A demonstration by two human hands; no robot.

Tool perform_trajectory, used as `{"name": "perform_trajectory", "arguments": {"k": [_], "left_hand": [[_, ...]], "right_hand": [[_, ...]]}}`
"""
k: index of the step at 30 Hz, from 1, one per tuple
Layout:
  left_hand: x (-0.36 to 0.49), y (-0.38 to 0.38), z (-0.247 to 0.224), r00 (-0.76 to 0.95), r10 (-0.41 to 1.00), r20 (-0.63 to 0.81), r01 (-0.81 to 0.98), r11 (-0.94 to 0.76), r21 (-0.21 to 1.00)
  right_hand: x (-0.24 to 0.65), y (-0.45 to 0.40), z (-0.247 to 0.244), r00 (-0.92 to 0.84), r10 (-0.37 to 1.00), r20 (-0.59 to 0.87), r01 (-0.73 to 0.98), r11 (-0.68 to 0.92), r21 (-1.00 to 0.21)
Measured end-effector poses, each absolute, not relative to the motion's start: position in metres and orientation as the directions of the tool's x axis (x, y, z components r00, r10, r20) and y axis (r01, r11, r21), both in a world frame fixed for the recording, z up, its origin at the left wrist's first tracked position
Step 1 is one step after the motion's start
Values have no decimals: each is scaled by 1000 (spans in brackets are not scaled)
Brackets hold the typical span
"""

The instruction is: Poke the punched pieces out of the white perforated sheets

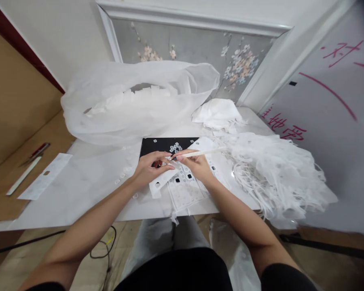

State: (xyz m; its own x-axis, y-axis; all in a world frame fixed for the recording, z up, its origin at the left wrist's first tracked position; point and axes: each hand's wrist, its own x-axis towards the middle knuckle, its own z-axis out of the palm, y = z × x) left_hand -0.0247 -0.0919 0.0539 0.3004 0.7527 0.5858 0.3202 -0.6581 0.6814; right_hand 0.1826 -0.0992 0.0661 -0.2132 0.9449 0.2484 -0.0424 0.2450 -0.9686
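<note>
Over a black mat [148,145], my left hand [150,166] pinches a white perforated strip [159,184] that hangs below its fingers. My right hand [197,165] is closed on a thin white stick [203,152], which points right. The fingertips of both hands nearly meet, and any small piece between them is too small to make out. Small white squares [176,148] lie on the mat just beyond the hands. A white patterned fabric piece [186,196] with dark square holes lies beneath the hands and reaches the table's front edge.
A large translucent white bag [109,97] stands behind the mat. White folded cloth [216,113] and a heap of white fabric and cords [279,169] lie at right. On cardboard at left are a red cutter [40,150], a white strip [24,176] and a perforated sheet [45,178].
</note>
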Motion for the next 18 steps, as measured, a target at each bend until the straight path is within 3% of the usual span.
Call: {"name": "perform_trajectory", "arguments": {"k": [7,14,18], "left_hand": [[-23,-88,52,227,639,735,291,-764,575],[-25,-87,51,304,566,767,391,-808,441],[-27,-82,50,321,646,693,533,-728,432]], "right_hand": [[179,-92,54,-287,946,151,-357,40,-933],[174,-94,55,-339,939,51,-434,-108,-894],[176,-91,49,-399,917,-8,-451,-204,-869]]}}
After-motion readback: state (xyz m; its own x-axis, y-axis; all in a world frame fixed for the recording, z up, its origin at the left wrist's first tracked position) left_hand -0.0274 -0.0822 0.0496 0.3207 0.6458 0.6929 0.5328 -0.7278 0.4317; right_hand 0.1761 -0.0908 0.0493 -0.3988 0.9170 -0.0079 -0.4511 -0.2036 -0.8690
